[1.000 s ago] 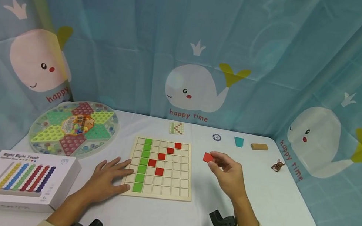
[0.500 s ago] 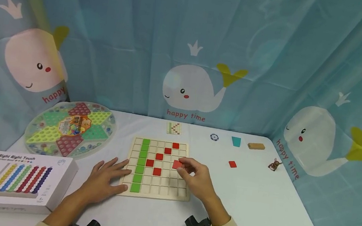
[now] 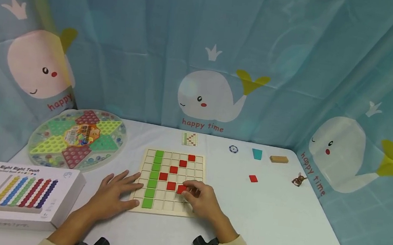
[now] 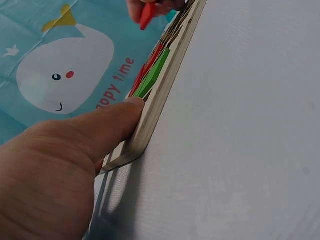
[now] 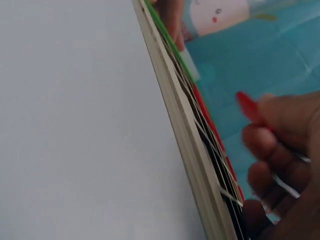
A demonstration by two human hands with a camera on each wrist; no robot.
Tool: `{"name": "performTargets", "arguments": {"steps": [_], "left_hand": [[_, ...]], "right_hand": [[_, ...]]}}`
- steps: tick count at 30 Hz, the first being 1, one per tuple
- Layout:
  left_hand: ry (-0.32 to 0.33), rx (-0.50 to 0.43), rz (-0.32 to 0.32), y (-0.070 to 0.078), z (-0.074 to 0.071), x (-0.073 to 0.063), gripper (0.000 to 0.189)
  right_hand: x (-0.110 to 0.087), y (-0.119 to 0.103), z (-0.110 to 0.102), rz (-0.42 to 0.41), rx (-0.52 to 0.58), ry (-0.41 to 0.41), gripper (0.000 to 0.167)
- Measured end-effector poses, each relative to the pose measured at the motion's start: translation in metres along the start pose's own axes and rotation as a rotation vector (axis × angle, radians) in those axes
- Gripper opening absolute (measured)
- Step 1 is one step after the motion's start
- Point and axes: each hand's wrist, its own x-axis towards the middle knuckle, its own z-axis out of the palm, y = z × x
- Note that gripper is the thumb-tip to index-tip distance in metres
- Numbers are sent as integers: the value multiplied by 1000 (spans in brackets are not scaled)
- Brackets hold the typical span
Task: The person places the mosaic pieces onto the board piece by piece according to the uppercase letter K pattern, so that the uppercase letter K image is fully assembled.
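Note:
A wooden grid board [image 3: 167,213] lies on the white table, with a column of green tiles [image 3: 150,193] near its left side. Several red tiles [image 3: 173,169] form a diagonal and a step below it. My right hand [image 3: 206,200] pinches another red tile [image 3: 181,190] between thumb and fingers, just right of the lowest placed one. In the right wrist view this held tile [image 5: 248,108] shows edge-on, above the board's surface. My left hand [image 3: 112,194] rests with spread fingers on the board's left edge. Its thumb [image 4: 112,122] touches the rim beside a green tile [image 4: 154,74].
A small pattern card [image 3: 189,139] lies behind the board. A loose red tile [image 3: 253,178], poker chip [image 3: 233,149], teal piece [image 3: 256,154], wooden block [image 3: 279,159] and mouse figurine [image 3: 298,179] lie to the right. A round game board [image 3: 78,137] and white box [image 3: 20,195] stand left.
My right hand has carried the red tile from right of the board leftward, then down over the grid. The loose red tile on the table has come into view. My left hand stays put.

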Motion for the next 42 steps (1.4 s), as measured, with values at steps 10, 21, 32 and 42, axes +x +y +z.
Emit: {"name": "performTargets", "arguments": {"steps": [10, 21, 32, 42], "left_hand": [[7, 1, 3, 0, 0, 0, 51], [8, 3, 15, 2, -3, 0, 51], [14, 1, 30, -1, -2, 0, 51], [2, 5, 12, -1, -1, 0, 51]], "right_hand": [[0, 4, 5, -83, -165, -62, 20], [0, 2, 6, -110, -266, -89, 19], [3, -11, -13, -5, -122, -4, 27], [0, -34, -69, -89, -167, 216, 34]]}}
